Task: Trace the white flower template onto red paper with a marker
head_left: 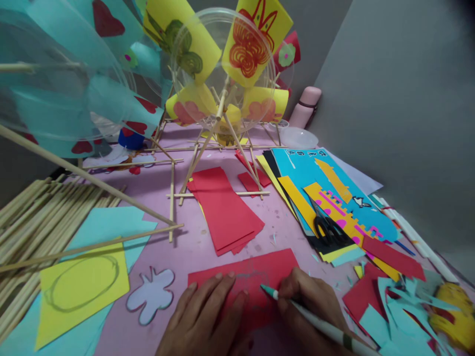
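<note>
A red sheet of paper (237,267) lies flat in front of me, bearing some faint marks. My left hand (208,311) rests on its left side with the fingers stretched out and pressed down. Over the right side, my right hand (315,301) grips a white marker with a green tip (319,324). The tip points at the middle of the sheet; whether it touches cannot be made out. Beyond the sheet sits a stack of red paper strips (226,210). A pale butterfly cutout (151,295) lies left of my left hand.
Stick-framed wheels with yellow papers (256,42) and blue papers (48,118) stand at the back and left. Bamboo sticks (22,222) and a yellow sheet with an oval (85,287) lie left. Scissors (328,230), colored papers, paper scraps (397,306) and a pink bottle (306,106) are on the right.
</note>
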The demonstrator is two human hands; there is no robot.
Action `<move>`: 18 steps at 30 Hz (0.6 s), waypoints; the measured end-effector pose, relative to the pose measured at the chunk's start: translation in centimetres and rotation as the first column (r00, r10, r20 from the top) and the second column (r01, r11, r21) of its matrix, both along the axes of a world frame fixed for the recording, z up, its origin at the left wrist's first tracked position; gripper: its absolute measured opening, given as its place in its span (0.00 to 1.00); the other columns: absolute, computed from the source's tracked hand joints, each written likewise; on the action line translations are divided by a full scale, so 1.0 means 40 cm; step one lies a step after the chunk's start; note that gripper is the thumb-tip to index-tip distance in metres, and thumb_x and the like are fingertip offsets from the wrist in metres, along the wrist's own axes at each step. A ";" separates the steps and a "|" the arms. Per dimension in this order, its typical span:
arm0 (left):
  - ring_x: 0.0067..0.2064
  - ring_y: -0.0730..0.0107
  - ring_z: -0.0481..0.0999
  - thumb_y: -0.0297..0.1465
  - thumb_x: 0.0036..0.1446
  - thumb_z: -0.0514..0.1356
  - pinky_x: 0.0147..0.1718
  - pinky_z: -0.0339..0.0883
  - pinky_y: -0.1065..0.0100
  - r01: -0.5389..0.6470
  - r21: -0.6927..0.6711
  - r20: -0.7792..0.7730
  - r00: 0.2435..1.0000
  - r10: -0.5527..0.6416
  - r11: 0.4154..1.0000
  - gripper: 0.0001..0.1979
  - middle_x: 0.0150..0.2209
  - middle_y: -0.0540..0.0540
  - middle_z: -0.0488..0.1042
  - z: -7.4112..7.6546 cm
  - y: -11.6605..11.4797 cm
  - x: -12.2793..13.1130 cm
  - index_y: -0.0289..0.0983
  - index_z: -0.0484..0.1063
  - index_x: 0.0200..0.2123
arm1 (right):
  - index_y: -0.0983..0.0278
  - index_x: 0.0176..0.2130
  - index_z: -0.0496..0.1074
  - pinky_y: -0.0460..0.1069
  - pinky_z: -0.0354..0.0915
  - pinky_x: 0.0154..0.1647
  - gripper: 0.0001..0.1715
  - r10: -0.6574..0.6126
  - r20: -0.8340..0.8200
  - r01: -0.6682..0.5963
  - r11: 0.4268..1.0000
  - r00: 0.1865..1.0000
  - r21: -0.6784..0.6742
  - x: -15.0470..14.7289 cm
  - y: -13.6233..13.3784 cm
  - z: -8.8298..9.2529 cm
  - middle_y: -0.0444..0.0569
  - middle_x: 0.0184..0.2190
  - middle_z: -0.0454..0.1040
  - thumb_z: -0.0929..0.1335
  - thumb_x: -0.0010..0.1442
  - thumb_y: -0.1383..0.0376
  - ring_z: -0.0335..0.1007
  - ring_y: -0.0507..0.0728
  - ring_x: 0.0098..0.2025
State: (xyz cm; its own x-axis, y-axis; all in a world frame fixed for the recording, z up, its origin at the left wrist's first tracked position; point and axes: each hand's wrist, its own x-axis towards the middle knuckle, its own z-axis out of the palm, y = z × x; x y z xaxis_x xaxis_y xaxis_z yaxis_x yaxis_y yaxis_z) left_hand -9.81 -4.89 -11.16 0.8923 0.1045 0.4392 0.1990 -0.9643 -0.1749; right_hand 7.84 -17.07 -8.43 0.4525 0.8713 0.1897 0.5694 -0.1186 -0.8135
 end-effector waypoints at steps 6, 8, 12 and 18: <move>0.47 0.62 0.73 0.47 0.58 0.55 0.42 0.66 0.63 -0.001 0.013 0.003 1.000 0.001 1.000 0.21 0.50 0.50 0.74 0.002 0.001 -0.001 0.45 0.70 0.50 | 0.59 0.24 0.55 0.45 0.41 0.15 0.12 -0.073 -0.167 0.072 0.997 0.983 -0.010 -0.005 0.005 0.014 0.34 0.15 0.48 0.61 0.57 0.66 0.44 0.48 0.16; 0.46 0.62 0.73 0.47 0.58 0.55 0.42 0.66 0.63 0.000 0.011 0.007 1.000 0.000 1.000 0.21 0.49 0.49 0.75 0.001 0.000 0.000 0.45 0.70 0.50 | 0.59 0.24 0.55 0.46 0.40 0.16 0.12 -0.086 -0.178 0.083 0.996 0.980 -0.022 -0.007 0.009 0.016 0.34 0.14 0.48 0.61 0.57 0.64 0.43 0.48 0.15; 0.46 0.62 0.73 0.48 0.57 0.55 0.42 0.66 0.62 -0.001 0.022 0.009 1.000 0.001 1.000 0.21 0.49 0.50 0.75 -0.002 0.000 0.003 0.45 0.70 0.50 | 0.59 0.24 0.55 0.46 0.40 0.16 0.11 -0.075 -0.134 0.071 0.997 0.988 -0.035 -0.009 0.012 0.016 0.34 0.15 0.48 0.60 0.58 0.64 0.44 0.48 0.16; 0.46 0.62 0.73 0.48 0.58 0.55 0.42 0.65 0.62 0.002 0.013 0.008 1.000 -0.002 1.000 0.21 0.49 0.50 0.75 0.001 0.001 0.004 0.45 0.70 0.50 | 0.59 0.24 0.54 0.46 0.41 0.16 0.11 -0.053 -0.067 0.051 0.998 0.996 -0.033 -0.003 0.009 0.010 0.34 0.15 0.48 0.60 0.58 0.64 0.45 0.48 0.15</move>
